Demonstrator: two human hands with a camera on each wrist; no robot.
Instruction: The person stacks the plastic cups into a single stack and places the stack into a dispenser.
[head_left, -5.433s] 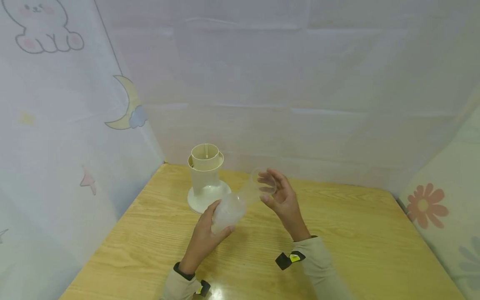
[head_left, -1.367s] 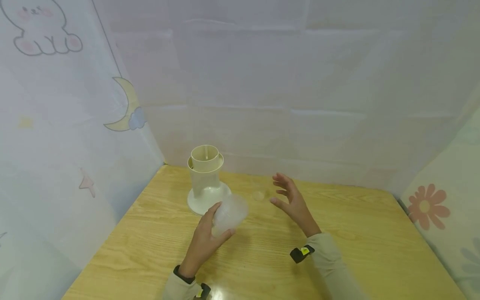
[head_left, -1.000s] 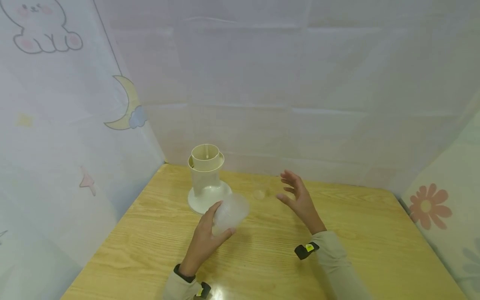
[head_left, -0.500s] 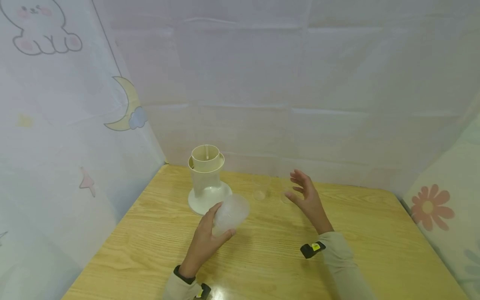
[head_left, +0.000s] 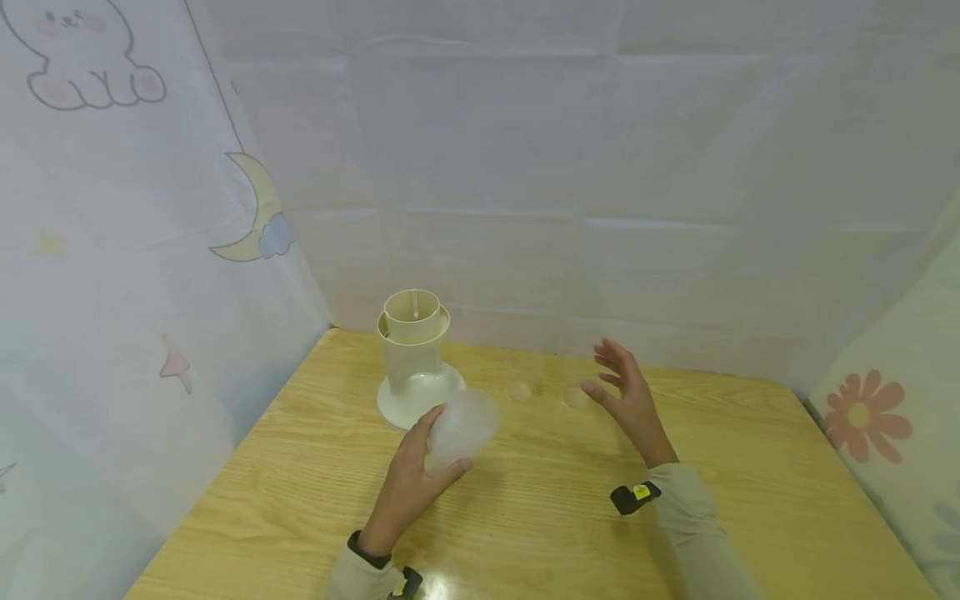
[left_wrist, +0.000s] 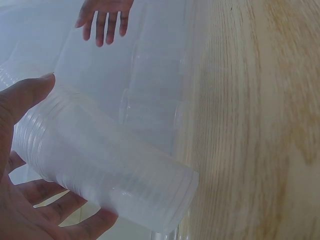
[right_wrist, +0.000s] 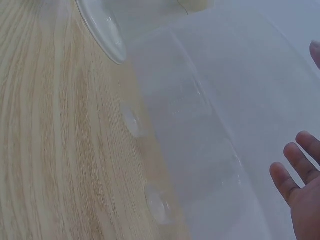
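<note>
My left hand (head_left: 408,483) grips a stack of clear plastic cups (head_left: 463,423), tilted above the table. In the left wrist view the nested rims of the stack (left_wrist: 100,155) lie toward the palm, with thumb and fingers curled round it. Two single clear cups stand upright on the wood: one cup (head_left: 520,389) right of the stack, another cup (head_left: 575,395) farther right. Their walls are hard to make out. Beside the second one is my right hand (head_left: 628,404), its fingers spread and relaxed, holding nothing. The right wrist view shows both cup bases apart.
A cream round holder (head_left: 412,362) with two concentric open tubes and a wide base stands at the back left, behind the stack. The wooden table (head_left: 525,525) meets a pale printed sheet (head_left: 480,167) at its back and sides.
At first my right hand held a cup next to the stack. Now two cups stand on the table, and my right hand has drawn away rightward. My left hand has barely moved.
</note>
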